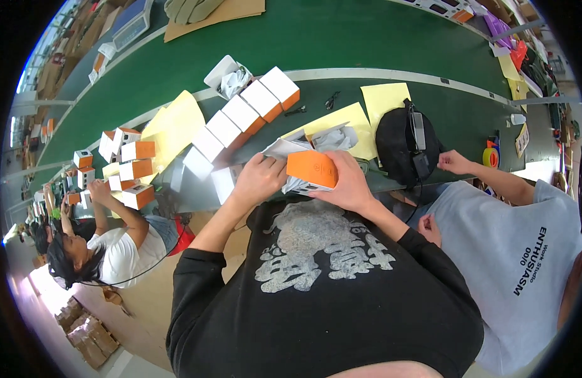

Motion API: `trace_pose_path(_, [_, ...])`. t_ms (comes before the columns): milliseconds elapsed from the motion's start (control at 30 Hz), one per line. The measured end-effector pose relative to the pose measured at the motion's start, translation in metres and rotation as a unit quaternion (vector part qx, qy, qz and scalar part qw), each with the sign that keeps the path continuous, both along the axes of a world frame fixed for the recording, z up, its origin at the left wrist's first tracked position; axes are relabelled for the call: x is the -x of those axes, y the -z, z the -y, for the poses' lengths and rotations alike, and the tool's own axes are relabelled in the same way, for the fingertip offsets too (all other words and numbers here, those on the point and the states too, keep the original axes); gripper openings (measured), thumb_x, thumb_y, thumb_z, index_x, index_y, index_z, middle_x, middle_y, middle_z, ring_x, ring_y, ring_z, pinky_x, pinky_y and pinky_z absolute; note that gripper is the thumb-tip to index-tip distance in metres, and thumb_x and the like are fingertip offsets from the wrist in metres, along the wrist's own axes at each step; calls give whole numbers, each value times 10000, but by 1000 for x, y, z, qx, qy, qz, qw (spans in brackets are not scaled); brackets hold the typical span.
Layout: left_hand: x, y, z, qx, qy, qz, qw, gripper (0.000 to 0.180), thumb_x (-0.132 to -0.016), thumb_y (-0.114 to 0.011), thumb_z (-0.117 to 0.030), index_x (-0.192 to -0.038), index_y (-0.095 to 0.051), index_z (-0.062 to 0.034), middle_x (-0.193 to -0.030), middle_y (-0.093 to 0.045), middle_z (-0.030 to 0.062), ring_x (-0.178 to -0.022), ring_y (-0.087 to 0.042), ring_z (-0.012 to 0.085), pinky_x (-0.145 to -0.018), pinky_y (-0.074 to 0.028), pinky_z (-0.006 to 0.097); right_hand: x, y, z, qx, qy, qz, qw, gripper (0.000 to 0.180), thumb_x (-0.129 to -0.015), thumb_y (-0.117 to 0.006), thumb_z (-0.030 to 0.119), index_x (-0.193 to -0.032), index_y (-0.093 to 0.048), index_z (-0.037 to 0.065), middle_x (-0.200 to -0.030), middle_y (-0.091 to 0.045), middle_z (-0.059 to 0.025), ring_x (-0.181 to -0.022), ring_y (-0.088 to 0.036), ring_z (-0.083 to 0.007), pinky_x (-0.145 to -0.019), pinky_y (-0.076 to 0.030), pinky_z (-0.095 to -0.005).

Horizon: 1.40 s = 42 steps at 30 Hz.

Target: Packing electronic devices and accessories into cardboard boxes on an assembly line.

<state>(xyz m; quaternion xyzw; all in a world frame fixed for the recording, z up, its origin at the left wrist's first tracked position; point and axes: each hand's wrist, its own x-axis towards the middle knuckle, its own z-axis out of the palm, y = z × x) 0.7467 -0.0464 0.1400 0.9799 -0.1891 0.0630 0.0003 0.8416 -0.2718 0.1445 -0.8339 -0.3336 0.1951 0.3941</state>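
My right hand (349, 181) is wrapped round the right side of a small orange and white carton (312, 167), tilted in front of my chest. At the carton's left side is my left hand (261, 179), fingers curled in against its edge by a white flap. The left fingertips are partly hidden. Just beyond the carton, an open white box (308, 135) shows a clear plastic bag (335, 138) at its mouth. Left of my left hand a white box (225, 183) sits near the table edge.
Several white-topped cartons (240, 112) form a slanting row on the green table (341, 47). Beyond them stands an open box with a bag (233, 82). Yellow sheets (177, 129), small black cables (332, 99) and a black bag (398, 142) lie around. People work on both sides.
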Motion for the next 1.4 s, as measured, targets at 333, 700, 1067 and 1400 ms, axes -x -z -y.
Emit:
trace_pose_path(333, [-16,-20,-2,282,-108,55,952,157,-717,-734,-90,-864,-705,-134,-657,-617,-17,-566,-585,149,-523,-376,297,-1,21,13,-41,21,-146,988,887,-578,-896,318,-1286,-473,-10,-1207,-555,-173,-1130,-547,-300,-975,-435,-373])
trace_pose_path(700, [-87,-21,-22,659,-271,-27,701,121,-872,-674,-84,-940,-685,15,-706,-638,-6,-657,-533,32,-599,-413,190,1,57,40,-87,95,-276,952,887,-590,-915,244,-1295,-448,-21,-1212,-578,-150,-1108,-573,-209,-969,-449,-327])
trace_pose_path(1067, [-57,-37,2,324,-146,58,933,364,-799,-716,-342,-1081,-686,-112,-644,-580,38,-569,-568,213,-549,-440,322,1,45,39,-152,113,-309,932,879,-599,-909,220,-1296,-430,-20,-1224,-557,-137,-1123,-552,-198,-968,-448,-324])
trace_pose_path(1400, [-8,-50,28,182,-69,-86,977,228,-803,-699,-306,-870,-637,-97,-754,-597,31,-690,-627,218,-625,-458,330,8,46,25,-66,78,-169,980,908,-573,-907,308,-1283,-445,-19,-1177,-566,-164,-1072,-576,-267,-932,-462,-352])
